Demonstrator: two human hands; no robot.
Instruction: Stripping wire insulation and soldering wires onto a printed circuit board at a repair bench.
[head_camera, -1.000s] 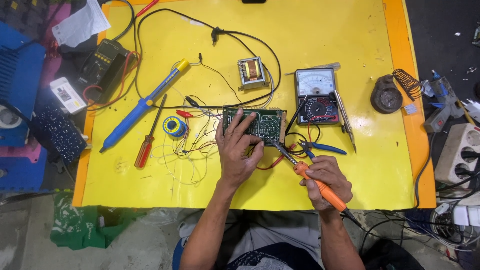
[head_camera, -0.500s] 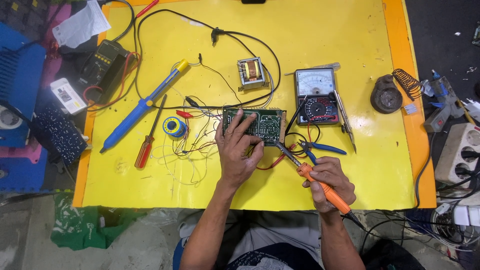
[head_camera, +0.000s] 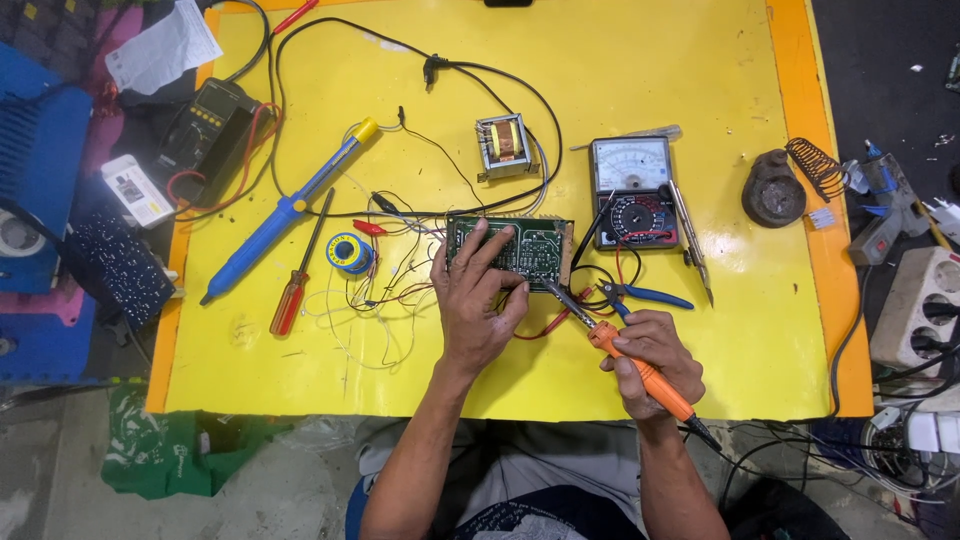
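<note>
While my left hand (head_camera: 478, 300) lies spread over the green rectangular circuit board (head_camera: 512, 246), fingers wide and pressing it flat near the middle of the yellow tabletop (head_camera: 620, 60), my right hand (head_camera: 652, 352) is wrapped closed around the orange-handled soldering iron (head_camera: 625, 356), its metal tip pointing up-left toward the board's lower edge. To do this well, I judge that I should keep the board pinned so it cannot slide, bring the tip in at a shallow angle, and keep my left fingertips and the loose thin wires (head_camera: 385, 290) away from the hot end. Just beside the board sit a small spool of solder wire (head_camera: 349, 252), a red-handled screwdriver (head_camera: 293, 296), a blue desoldering pump with a yellow cap (head_camera: 290, 210), a small copper-wound transformer (head_camera: 502, 143), a grey analogue multimeter (head_camera: 633, 192) and blue-handled pliers (head_camera: 645, 295). An orange border edges the table; a white power strip (head_camera: 915, 305) and tangled cables crowd the dark floor to the right.
</note>
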